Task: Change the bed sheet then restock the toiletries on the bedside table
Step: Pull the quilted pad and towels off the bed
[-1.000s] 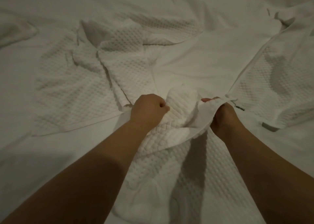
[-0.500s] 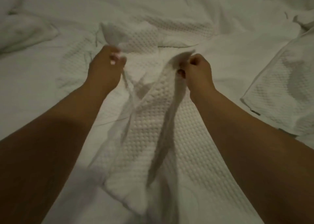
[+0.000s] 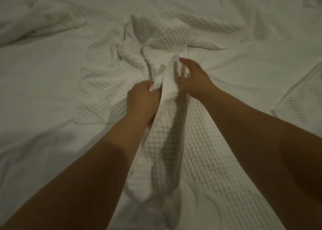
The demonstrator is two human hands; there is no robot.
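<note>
White waffle cover (image 3: 200, 160): textured cloth, gathered into a raised ridge between both hands, trailing from the lower edge of view up the bed toward a crumpled heap at centre.
Left hand (image 3: 142, 101): fingers curled tight round the left side of the ridge, gripping a bunched fold.
Right hand (image 3: 194, 82): fingers loosely spread and slightly bent, thumb side touching the right face of the ridge; firm hold not discernible.
Smooth sheet (image 3: 43, 83): plain white, spread flat under the cover, wrinkled at left and far right.
Rumpled bedding (image 3: 40, 20): white, piled at upper left, apart from the cover.
Second waffle piece (image 3: 303, 97): same texture, lying flat at right edge, hemmed border visible, well apart from both hands.
</note>
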